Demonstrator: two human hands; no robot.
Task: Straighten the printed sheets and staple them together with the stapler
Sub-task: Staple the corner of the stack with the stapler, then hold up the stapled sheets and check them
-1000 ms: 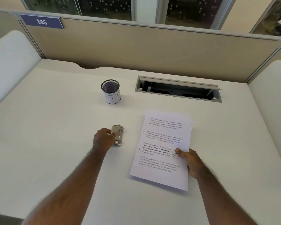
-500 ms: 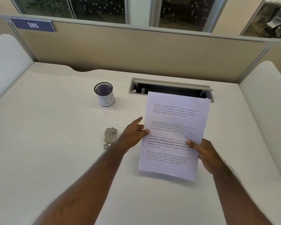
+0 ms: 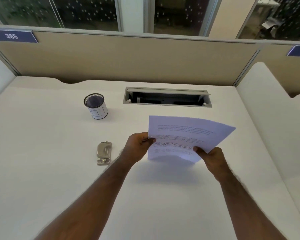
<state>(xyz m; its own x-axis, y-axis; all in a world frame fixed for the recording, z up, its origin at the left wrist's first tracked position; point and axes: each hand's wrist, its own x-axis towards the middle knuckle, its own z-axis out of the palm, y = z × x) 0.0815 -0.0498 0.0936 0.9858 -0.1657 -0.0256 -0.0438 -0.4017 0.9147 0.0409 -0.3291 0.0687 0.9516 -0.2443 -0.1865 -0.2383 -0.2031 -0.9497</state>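
Observation:
The printed sheets [image 3: 184,135] are lifted off the white desk and tilted away from me, their bottom edge just above the desk. My left hand [image 3: 139,146] pinches their left edge, thumb on the front. My right hand [image 3: 210,156] grips the lower right edge, thumb on top. The paper bows slightly between the two hands. The small silver stapler [image 3: 104,152] lies flat on the desk to the left of my left hand, untouched.
A black mesh cup [image 3: 96,106] with a white label stands at the back left. An open cable hatch [image 3: 166,97] is sunk into the desk [image 3: 42,153] behind the sheets. A beige partition [image 3: 128,59] closes the back, with white side panels left and right.
My left hand left the stapler and took the sheets' left edge. Both hands raised the sheets off the desk and tilted them back.

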